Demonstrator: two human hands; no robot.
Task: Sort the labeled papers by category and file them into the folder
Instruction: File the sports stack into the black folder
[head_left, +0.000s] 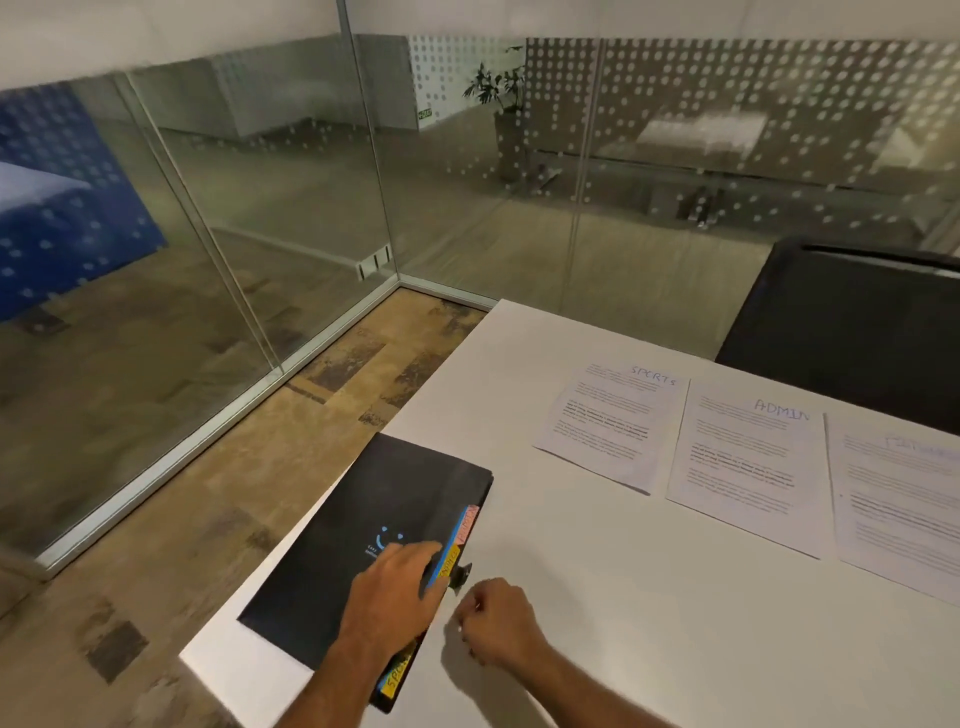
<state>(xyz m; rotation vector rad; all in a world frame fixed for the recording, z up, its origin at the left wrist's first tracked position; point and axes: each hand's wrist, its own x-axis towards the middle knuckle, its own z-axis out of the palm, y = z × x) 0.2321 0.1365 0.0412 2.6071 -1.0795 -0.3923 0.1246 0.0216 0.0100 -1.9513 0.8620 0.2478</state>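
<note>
Where the glass partition meets the patterned floor, we find at the left corner of the white desk a closed black folder, lying flat with its near corner reaching the desk's edge. Along its right side we see coloured index tabs in blue, yellow and pink. Our left hand rests on the cover, fingers straight and spread, the fingertips pressing near the tabbed edge. Just beside it, our right hand sits over the desk with fingers curled in; it seems to pinch at the small black clasp jutting from the folder's side, though we cannot tell for certain that it grips it. Farther right, well apart from the folder, three printed papers lie side by side, nearly touching: one headed SPORTS, one headed ADMIN, and a third sheet at the frame's right edge whose handwritten heading is too blurred to read. Behind them stands a black chair.
</note>
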